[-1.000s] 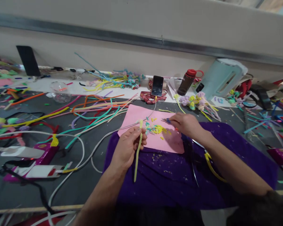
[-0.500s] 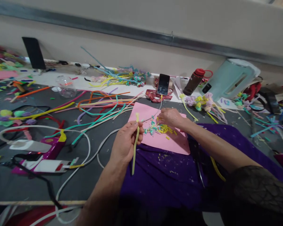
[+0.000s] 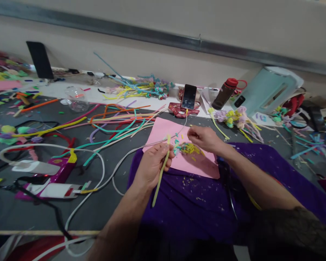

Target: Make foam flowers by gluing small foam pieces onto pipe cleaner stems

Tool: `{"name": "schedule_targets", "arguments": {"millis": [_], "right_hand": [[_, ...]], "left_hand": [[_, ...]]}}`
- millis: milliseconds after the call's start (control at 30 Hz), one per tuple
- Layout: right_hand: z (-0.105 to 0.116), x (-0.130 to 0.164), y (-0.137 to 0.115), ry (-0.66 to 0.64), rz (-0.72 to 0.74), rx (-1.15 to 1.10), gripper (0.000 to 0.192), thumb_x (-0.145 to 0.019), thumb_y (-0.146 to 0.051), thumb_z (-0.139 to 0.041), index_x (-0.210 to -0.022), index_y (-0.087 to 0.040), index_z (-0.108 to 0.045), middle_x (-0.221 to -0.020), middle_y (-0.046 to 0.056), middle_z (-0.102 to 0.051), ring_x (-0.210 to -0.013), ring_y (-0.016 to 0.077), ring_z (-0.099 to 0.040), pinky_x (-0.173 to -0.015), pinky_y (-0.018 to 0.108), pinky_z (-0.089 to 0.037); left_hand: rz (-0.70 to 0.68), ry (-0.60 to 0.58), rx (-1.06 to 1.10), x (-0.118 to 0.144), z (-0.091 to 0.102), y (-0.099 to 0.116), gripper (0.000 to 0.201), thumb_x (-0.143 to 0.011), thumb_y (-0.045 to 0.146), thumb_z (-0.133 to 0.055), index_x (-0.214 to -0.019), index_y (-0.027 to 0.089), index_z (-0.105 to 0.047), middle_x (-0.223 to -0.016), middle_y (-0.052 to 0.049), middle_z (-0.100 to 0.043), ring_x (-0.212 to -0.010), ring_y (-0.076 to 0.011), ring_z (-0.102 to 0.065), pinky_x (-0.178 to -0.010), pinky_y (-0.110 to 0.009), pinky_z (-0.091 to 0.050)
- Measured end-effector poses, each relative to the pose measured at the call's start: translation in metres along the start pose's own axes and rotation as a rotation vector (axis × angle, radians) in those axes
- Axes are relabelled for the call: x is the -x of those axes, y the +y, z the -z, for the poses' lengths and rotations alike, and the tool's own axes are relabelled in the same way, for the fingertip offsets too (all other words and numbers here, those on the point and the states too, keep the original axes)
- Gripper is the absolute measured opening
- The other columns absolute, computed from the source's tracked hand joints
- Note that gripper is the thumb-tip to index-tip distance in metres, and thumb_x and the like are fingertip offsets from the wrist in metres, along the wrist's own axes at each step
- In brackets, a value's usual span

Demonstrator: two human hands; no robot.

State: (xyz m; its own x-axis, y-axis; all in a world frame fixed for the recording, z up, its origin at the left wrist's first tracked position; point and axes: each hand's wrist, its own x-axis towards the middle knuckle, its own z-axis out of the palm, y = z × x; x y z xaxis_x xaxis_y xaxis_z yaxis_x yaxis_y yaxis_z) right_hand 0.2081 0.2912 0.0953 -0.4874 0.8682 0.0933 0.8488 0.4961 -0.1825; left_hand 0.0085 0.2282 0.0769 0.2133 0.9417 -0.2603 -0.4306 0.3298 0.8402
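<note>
My left hand (image 3: pixel 151 166) grips a yellow-green pipe cleaner (image 3: pixel 159 183) near its top, and the stem hangs down over a purple cloth (image 3: pixel 198 206). Just to its right, my right hand (image 3: pixel 203 139) hovers with thumb and fingers pinched together over a small pile of cut yellow and teal pieces (image 3: pixel 188 148). Anything between those fingertips is too small to see. The pile lies on a pink paper sheet (image 3: pixel 163 129) that rests partly on the cloth.
Long coloured pipe cleaners (image 3: pixel 116 123) sprawl to the left. A white cable (image 3: pixel 97 170) loops past a magenta glue gun (image 3: pixel 57 170). At the back stand a phone (image 3: pixel 188 96), a red-capped bottle (image 3: pixel 225 94), a pale blue appliance (image 3: pixel 266 93) and pipe-cleaner flowers (image 3: pixel 233 117).
My right hand moved left from the sheet's right side to the pile, then lifted slightly with fingers pinched. My left hand with the stem shifted a little right, toward the pile.
</note>
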Motion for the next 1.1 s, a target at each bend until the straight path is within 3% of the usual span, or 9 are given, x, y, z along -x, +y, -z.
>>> {"name": "schedule_targets", "arguments": {"millis": [133,267,367,633,867,967,1100], "right_hand": [[0.005,0.044,-0.016,0.094,0.025,-0.627,0.011,-0.082,-0.02,-0.049,-0.081,-0.016,-0.059,-0.072,0.001,-0.06,-0.066,0.011,-0.055,-0.063,0.022,-0.041],[-0.002,0.068,-0.022,0.127,-0.036,-0.937,0.01,-0.078,-0.024,-0.058,-0.084,-0.017,-0.063,-0.08,0.003,-0.063,-0.073,0.0129,-0.057,-0.067,0.026,-0.045],[-0.007,0.072,-0.023,0.157,-0.123,-0.969,0.011,-0.076,-0.023,-0.061,-0.085,-0.016,-0.062,-0.08,0.002,-0.063,-0.07,0.0119,-0.057,-0.063,0.024,-0.045],[-0.014,0.075,-0.027,0.161,-0.081,-0.867,0.012,-0.077,-0.023,-0.059,-0.087,-0.018,-0.062,-0.082,0.003,-0.065,-0.073,0.0128,-0.059,-0.064,0.025,-0.047],[-0.018,0.077,-0.029,0.209,-0.177,-0.881,0.011,-0.076,-0.022,-0.058,-0.086,-0.018,-0.061,-0.079,0.002,-0.065,-0.069,0.0124,-0.058,-0.06,0.023,-0.046],[-0.02,0.078,-0.027,0.152,-0.196,-0.974,0.008,-0.076,-0.02,-0.057,-0.082,-0.017,-0.061,-0.074,0.001,-0.063,-0.066,0.0109,-0.055,-0.059,0.022,-0.043],[-0.02,0.079,-0.024,-0.055,-0.201,-1.268,0.01,-0.078,-0.024,-0.056,-0.079,-0.015,-0.059,-0.067,-0.001,-0.058,-0.056,0.0079,-0.049,-0.053,0.02,-0.039]], "left_hand": [[0.153,-0.1,-0.014,0.002,-0.007,-0.011,0.021,-0.074,0.033,-0.061,-0.082,0.013,-0.059,-0.06,0.002,-0.058,-0.039,-0.0031,-0.046,-0.034,-0.013,-0.033],[0.261,-0.155,-0.047,0.004,-0.016,-0.022,0.024,-0.073,0.034,-0.063,-0.083,0.013,-0.059,-0.062,0.0,-0.061,-0.042,-0.0056,-0.052,-0.035,-0.014,-0.038],[0.275,-0.152,-0.066,0.005,-0.023,-0.026,0.025,-0.071,0.035,-0.065,-0.08,0.013,-0.058,-0.063,-0.001,-0.063,-0.043,-0.0059,-0.054,-0.036,-0.014,-0.04],[0.254,-0.156,-0.159,0.003,-0.026,-0.03,0.025,-0.068,0.035,-0.068,-0.075,0.013,-0.056,-0.065,-0.001,-0.062,-0.044,-0.0066,-0.054,-0.037,-0.015,-0.041],[0.248,-0.172,-0.229,0.003,-0.026,-0.034,0.025,-0.069,0.036,-0.066,-0.074,0.014,-0.055,-0.064,-0.001,-0.062,-0.043,-0.0067,-0.053,-0.038,-0.016,-0.04],[0.238,-0.172,-0.258,0.004,-0.027,-0.034,0.024,-0.071,0.036,-0.064,-0.073,0.015,-0.054,-0.061,0.001,-0.06,-0.041,-0.0054,-0.051,-0.038,-0.015,-0.039],[0.244,-0.204,-0.269,0.006,-0.029,-0.032,0.023,-0.073,0.036,-0.062,-0.072,0.015,-0.052,-0.06,0.001,-0.059,-0.04,-0.0049,-0.049,-0.037,-0.014,-0.037]]}}
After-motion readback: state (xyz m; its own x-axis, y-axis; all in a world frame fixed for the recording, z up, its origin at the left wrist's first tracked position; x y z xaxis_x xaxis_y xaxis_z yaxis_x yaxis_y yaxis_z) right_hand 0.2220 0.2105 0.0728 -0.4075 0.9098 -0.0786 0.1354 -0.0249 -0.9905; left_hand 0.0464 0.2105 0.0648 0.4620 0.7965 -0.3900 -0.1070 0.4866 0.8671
